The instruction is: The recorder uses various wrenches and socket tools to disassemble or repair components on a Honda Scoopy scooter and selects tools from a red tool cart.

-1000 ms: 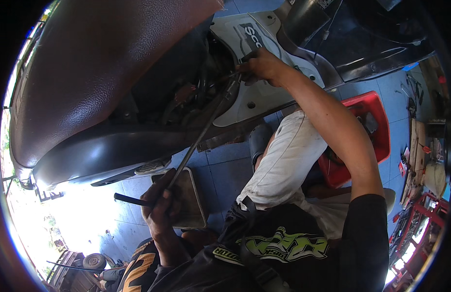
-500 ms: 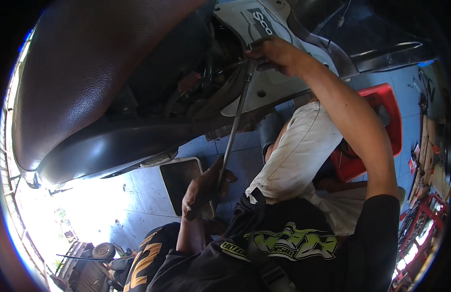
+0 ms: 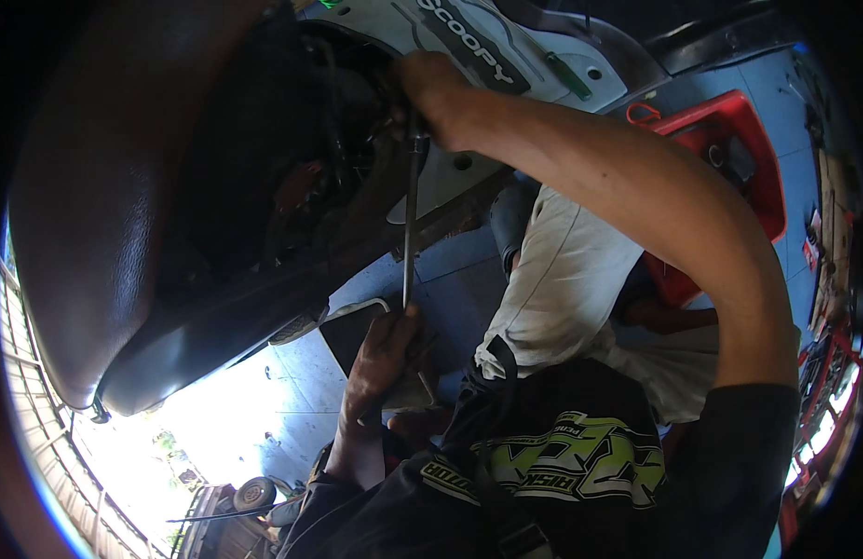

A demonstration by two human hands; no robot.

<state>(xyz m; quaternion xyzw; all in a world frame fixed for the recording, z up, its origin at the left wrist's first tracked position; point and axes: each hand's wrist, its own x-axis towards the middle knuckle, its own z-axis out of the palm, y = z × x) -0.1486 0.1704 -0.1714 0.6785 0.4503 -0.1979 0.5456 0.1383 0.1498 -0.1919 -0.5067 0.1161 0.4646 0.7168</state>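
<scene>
A motor scooter with a dark brown seat (image 3: pixel 87 214) and a pale grey-white body panel (image 3: pixel 627 70) fills the upper left. My left hand (image 3: pixel 385 349) is wrapped around the lower part of a long-shafted socket wrench (image 3: pixel 410 224). Its shaft stands nearly upright in the picture, with the socket at the top beside the dark opening in the bodywork. There, my right hand (image 3: pixel 436 93) is curled at the wrench's upper end. Shadow and the hand itself hide its fingertips and whatever they grip. A green-handled tool (image 3: pixel 568 76) lies on the pale panel.
A red plastic tub (image 3: pixel 776 186) with dark items in it stands on the tiled floor beyond my right forearm. Below the scooter, a dark tray with a pale rim (image 3: pixel 357 307) sits near my left hand. A wheel (image 3: pixel 254 494) shows at the lower left.
My right hand has moved left and deeper into the scooter's opening. My left hand, looser before, is now closed around the wrench, whose shaft stands more upright. The whole view has shifted somewhat.
</scene>
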